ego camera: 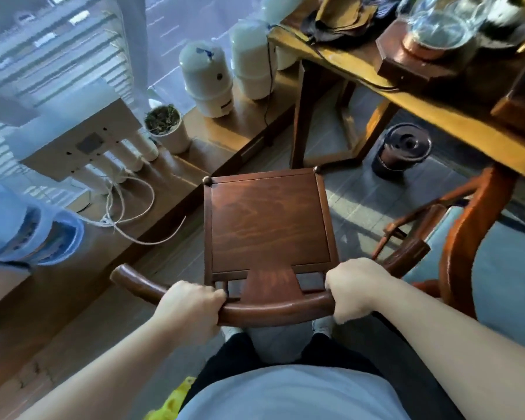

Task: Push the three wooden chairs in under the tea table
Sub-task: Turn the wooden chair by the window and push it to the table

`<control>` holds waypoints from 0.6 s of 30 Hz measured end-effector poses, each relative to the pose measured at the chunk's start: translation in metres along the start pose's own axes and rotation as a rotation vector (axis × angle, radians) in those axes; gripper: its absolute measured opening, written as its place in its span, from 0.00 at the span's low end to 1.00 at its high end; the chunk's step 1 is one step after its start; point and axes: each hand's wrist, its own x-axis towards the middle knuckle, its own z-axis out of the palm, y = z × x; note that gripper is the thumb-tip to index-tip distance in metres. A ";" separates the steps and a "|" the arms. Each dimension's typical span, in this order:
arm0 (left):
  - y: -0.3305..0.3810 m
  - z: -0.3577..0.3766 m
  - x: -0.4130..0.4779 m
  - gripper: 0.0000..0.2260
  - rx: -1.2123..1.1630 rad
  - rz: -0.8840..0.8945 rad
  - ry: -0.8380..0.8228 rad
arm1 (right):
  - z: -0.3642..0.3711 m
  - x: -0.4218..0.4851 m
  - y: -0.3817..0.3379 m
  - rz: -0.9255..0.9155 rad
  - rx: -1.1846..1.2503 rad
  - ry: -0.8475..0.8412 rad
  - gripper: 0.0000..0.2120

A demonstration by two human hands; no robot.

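A dark wooden chair (267, 219) stands right in front of me, its square seat pointing toward the tea table (422, 104) at the upper right. My left hand (191, 307) and my right hand (358, 286) both grip the chair's curved back rail, one on each side of the centre splat. The seat's front edge lies near the table's dark leg (303, 116), still outside the tabletop. A second wooden chair (467, 231) with a reddish curved arm and blue cushion stands at the right, partly under the table.
A dark round bin (402, 150) sits on the floor under the table. White tanks (206, 77), a potted plant (167, 125) and filter cartridges with loose cords line a low wooden ledge (212, 131) on the left. Glass teaware sits on the tabletop.
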 end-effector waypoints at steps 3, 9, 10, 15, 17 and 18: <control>-0.021 -0.005 0.004 0.08 0.087 0.063 -0.001 | 0.000 0.005 -0.015 0.060 0.049 0.022 0.11; -0.069 -0.049 0.047 0.10 0.256 0.182 0.066 | -0.008 0.021 -0.030 0.202 0.206 0.051 0.13; -0.071 -0.058 0.056 0.10 0.277 0.207 0.078 | -0.007 0.021 -0.027 0.223 0.235 0.058 0.13; -0.062 -0.085 0.098 0.08 0.342 0.314 0.091 | -0.003 0.015 -0.003 0.268 0.305 0.080 0.14; -0.059 -0.095 0.113 0.08 0.348 0.341 0.108 | -0.004 0.017 0.009 0.283 0.330 0.075 0.13; -0.058 -0.101 0.120 0.08 0.351 0.346 0.112 | -0.006 0.017 0.014 0.292 0.343 0.075 0.13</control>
